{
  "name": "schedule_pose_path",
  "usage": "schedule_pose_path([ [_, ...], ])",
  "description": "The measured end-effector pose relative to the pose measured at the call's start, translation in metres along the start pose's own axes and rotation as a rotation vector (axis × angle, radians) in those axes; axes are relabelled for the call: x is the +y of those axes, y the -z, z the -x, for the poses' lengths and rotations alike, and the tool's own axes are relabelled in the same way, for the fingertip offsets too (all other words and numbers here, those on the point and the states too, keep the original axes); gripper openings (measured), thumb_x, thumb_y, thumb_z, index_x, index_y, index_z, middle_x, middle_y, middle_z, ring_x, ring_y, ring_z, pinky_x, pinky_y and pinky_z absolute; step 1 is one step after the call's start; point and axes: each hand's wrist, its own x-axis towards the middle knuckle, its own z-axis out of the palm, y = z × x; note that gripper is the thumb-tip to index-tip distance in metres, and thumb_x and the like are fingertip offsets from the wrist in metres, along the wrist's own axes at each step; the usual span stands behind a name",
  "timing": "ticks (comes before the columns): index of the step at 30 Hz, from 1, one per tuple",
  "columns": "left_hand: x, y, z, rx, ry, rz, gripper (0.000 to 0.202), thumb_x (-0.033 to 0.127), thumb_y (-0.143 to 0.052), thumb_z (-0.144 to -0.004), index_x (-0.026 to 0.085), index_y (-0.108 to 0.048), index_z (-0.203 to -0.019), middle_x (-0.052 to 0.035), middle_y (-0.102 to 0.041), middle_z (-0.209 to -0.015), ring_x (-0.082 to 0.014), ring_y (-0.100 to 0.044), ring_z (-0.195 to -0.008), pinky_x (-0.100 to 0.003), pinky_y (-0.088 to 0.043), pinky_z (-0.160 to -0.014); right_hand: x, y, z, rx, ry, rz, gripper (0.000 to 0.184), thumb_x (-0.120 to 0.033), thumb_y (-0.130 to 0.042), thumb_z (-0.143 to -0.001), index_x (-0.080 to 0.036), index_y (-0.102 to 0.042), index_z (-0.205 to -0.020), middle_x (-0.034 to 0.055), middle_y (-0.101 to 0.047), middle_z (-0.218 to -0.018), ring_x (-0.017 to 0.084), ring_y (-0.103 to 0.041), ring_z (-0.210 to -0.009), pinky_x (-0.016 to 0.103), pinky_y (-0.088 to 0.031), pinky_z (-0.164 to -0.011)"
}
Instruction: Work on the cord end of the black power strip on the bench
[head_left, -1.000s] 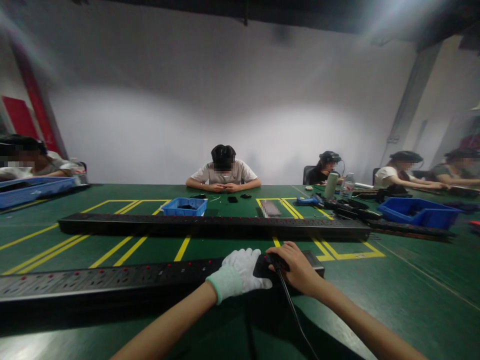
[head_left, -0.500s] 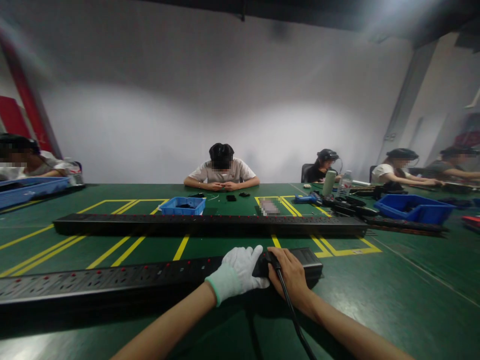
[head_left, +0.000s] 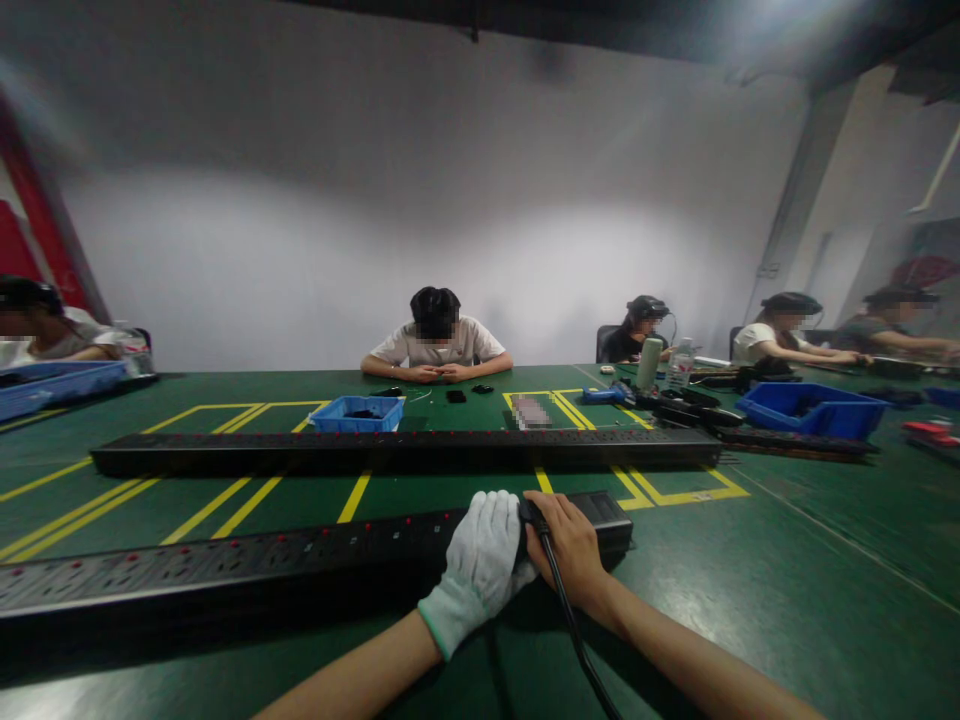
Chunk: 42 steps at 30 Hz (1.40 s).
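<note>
A long black power strip (head_left: 300,570) with red dots along its top lies slantwise in front of me. My left hand (head_left: 487,545), in a white glove with a green cuff, is closed over the strip near its right end, fingers together. Against it my bare right hand (head_left: 570,550) is wrapped around a black plug; its thick black cable (head_left: 568,610) runs down toward me. Both hands hide most of the plug, so how far it sits in the strip cannot be seen.
A second power strip (head_left: 412,455) lies across the green table (head_left: 750,580). Beyond it stand a small blue bin (head_left: 356,415), a larger blue bin (head_left: 814,412) and a green bottle (head_left: 649,365). One person (head_left: 436,340) sits opposite; several others sit along the sides.
My left hand has turned from a thumb-out grip beside the plug to lying over it and the strip, fingers together. The right hand keeps its hold. The view has shifted slightly.
</note>
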Motion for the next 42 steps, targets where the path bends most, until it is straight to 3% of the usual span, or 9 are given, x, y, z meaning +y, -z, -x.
schedule_pose_path([
  [8,-0.0002,0.0039,-0.0026,0.03,-0.005,-0.021,0.062,0.044,-0.048,-0.083,0.0,-0.044,-0.126,-0.0229,-0.052,-0.121,-0.0355,-0.045,-0.118,-0.05,-0.043,-0.095,0.0004,0.0017,-0.0005,-0.019,0.01,-0.014,0.032,-0.018,-0.046,-0.084,-0.019,-0.047,-0.116,0.0076,-0.061,-0.105,0.022,-0.056,-0.095,0.038,-0.046,-0.085],
  [15,-0.002,0.0032,0.0007,-0.04,-0.001,0.02,0.065,0.048,-0.046,-0.084,0.0,-0.042,-0.128,-0.023,-0.051,-0.124,-0.0354,-0.043,-0.121,-0.052,-0.041,-0.098,0.0006,0.0016,0.0001,-0.044,0.005,-0.014,0.032,-0.019,-0.047,-0.085,-0.018,-0.047,-0.116,0.0085,-0.06,-0.109,0.022,-0.055,-0.099,0.039,-0.045,-0.088],
  [30,-0.0007,0.0018,0.0034,-0.069,0.014,0.036,0.068,0.053,-0.042,-0.085,0.001,-0.041,-0.129,-0.0227,-0.049,-0.126,-0.0355,-0.039,-0.124,-0.052,-0.038,-0.099,0.0026,0.0017,0.001,-0.031,0.032,-0.012,0.034,-0.018,-0.047,-0.083,-0.018,-0.047,-0.117,0.0082,-0.06,-0.109,0.022,-0.056,-0.1,0.038,-0.046,-0.088],
  [42,-0.0013,0.0015,0.0012,-0.006,-0.001,0.011,0.065,0.049,-0.045,-0.085,0.001,-0.04,-0.129,-0.0235,-0.051,-0.123,-0.0359,-0.043,-0.121,-0.052,-0.041,-0.095,0.0022,0.0016,0.0014,-0.057,0.014,-0.02,0.034,-0.018,-0.047,-0.084,-0.018,-0.047,-0.118,0.0083,-0.059,-0.11,0.022,-0.055,-0.1,0.038,-0.045,-0.089],
])
